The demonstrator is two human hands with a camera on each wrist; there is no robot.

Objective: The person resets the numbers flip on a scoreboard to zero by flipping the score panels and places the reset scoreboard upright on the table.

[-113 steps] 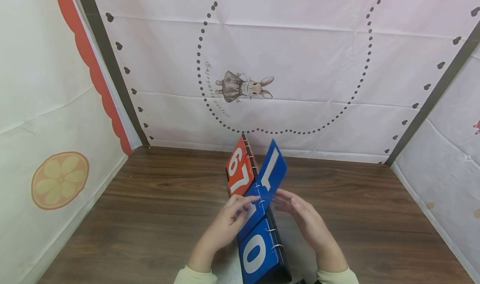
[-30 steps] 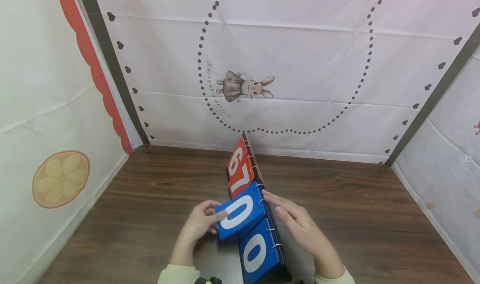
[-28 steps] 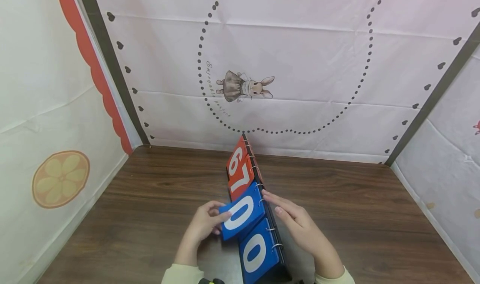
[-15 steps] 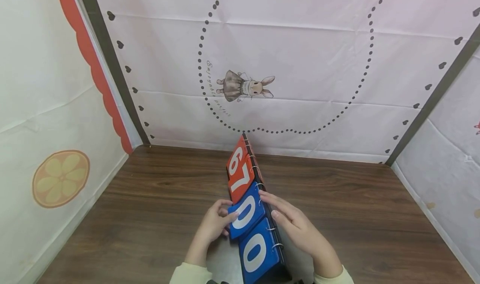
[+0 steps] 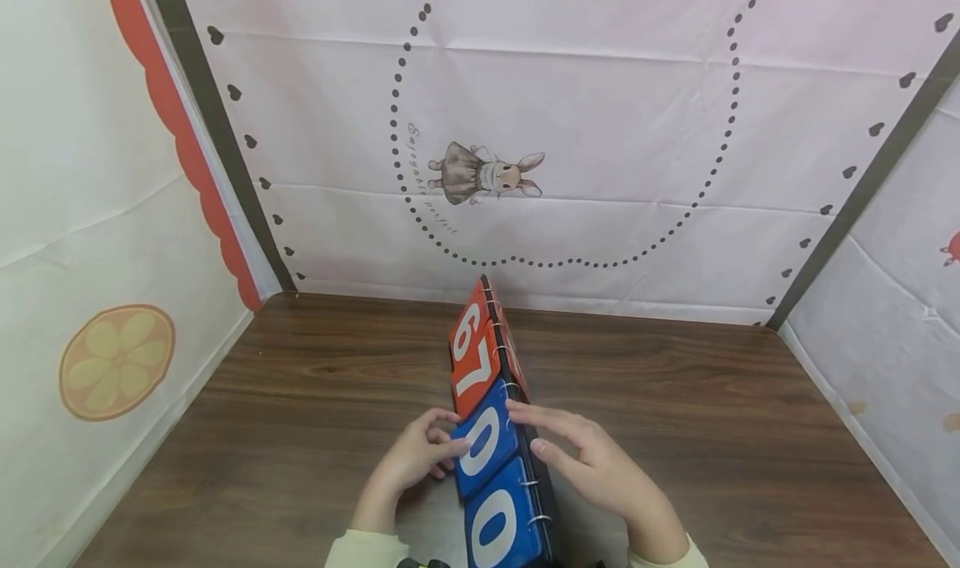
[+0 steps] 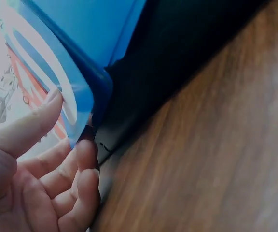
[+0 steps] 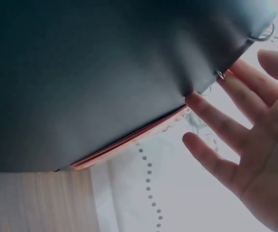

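Note:
A flip scoreboard point(image 5: 534, 459) with a black stand stands lengthwise in the head view, its cards hung on metal rings. Two red cards show a 6 and a 7 point(image 5: 476, 373); two blue ones each show a white 0. My left hand point(image 5: 408, 464) pinches the free edge of the farther blue card point(image 5: 498, 422), thumb on its face and fingertips at its edge. That card lies almost flat against the stand. The nearer blue card point(image 5: 521, 505) is untouched. On the ringed top edge rest the fairly straight fingers of my right hand point(image 5: 600, 464), also seen against the black back point(image 7: 105, 82).
Brown wooden tabletop point(image 5: 322, 384) extends on both sides of the scoreboard. A pale cloth point(image 5: 600, 151) with a rabbit print point(image 5: 483, 173) hangs behind, close to the scoreboard's far end. More printed cloth closes off the left and right sides.
A blue card with a 1 stood raised; later my left hand lowered a blue 0 card onto the stand. The scoreboard has shifted slightly nearer. My right hand's fingers now rest on the ringed edge.

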